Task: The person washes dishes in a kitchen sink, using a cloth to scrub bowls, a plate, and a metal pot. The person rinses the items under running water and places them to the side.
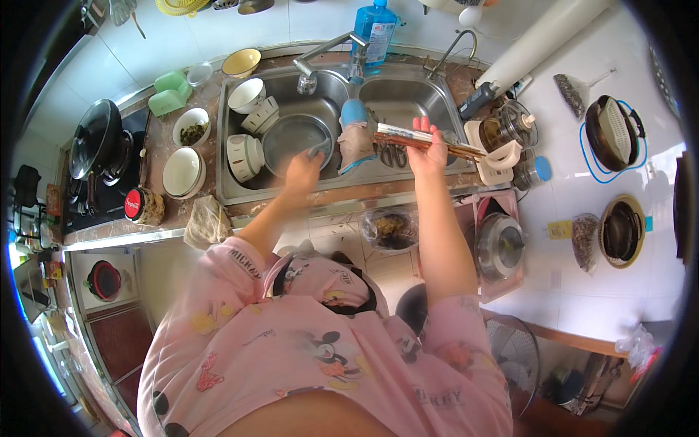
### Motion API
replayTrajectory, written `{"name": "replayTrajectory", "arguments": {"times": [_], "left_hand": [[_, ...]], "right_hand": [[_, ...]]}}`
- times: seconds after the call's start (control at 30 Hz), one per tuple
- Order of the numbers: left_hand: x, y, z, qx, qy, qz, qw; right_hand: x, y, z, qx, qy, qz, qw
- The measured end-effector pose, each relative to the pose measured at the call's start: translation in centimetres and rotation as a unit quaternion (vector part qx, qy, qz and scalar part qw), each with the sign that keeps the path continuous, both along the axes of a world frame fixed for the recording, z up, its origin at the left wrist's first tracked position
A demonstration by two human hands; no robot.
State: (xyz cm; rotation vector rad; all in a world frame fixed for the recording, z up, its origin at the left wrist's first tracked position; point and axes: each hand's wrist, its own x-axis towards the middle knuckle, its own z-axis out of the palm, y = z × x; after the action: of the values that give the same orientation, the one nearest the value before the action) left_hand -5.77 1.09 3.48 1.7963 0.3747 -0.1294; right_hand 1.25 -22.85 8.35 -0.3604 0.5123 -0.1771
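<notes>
My right hand (428, 150) grips a bundle of chopsticks (404, 137), white and brown, above the divider and right basin (404, 93) of the steel double sink. Blurred, my left hand (303, 169) is over the left basin, at the edge of a round metal pan (295, 136); a greyish thing (321, 147) shows at its fingertips, and I cannot tell what it is. White bowls (244, 157) stand tilted left of the pan. On the divider lie a blue-topped thing (354, 112) and a crumpled cloth (356, 143). Scissors (394, 156) are partly visible below the chopsticks.
The faucet (327, 50) reaches over the left basin. Left on the counter are stacked bowls (183, 172), a bowl of greens (191, 127), a red-lidded jar (143, 206) and a wok (95, 139) on the stove. A cream appliance (494, 158) with a glass pot stands right of the sink.
</notes>
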Motion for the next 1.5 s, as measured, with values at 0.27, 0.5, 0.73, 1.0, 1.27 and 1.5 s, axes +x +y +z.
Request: {"name": "replayTrajectory", "arguments": {"times": [0.27, 0.5, 0.73, 1.0, 1.27, 1.5], "left_hand": [[3.2, -8.0, -2.7, 0.318, -0.271, -0.181, 0.89], [1.8, -8.1, -5.6, 0.378, -0.242, -0.304, 0.84], [2.4, -5.6, -1.6, 0.148, -0.141, -0.232, 0.951], [3.7, -2.5, 1.0, 0.223, -0.196, -0.263, 0.918], [4.4, 1.0, 1.3, 0.204, -0.083, -0.198, 0.955], [3.6, 5.8, -0.7, 0.192, 0.02, -0.145, 0.97]], "right_hand": [[-0.4, -4.6, -0.9, -0.004, -0.013, 0.013, 1.0], [-0.7, -6.0, -2.5, -0.022, -0.009, 0.031, 0.999], [-0.5, -2.2, -3.7, -0.098, 0.017, 0.09, 0.991], [0.1, 9.0, -4.7, -0.203, 0.047, 0.209, 0.955], [-0.1, 15.3, -2.9, -0.33, 0.073, 0.359, 0.87], [2.5, 8.2, -4.4, -0.432, 0.047, 0.394, 0.81]]}}
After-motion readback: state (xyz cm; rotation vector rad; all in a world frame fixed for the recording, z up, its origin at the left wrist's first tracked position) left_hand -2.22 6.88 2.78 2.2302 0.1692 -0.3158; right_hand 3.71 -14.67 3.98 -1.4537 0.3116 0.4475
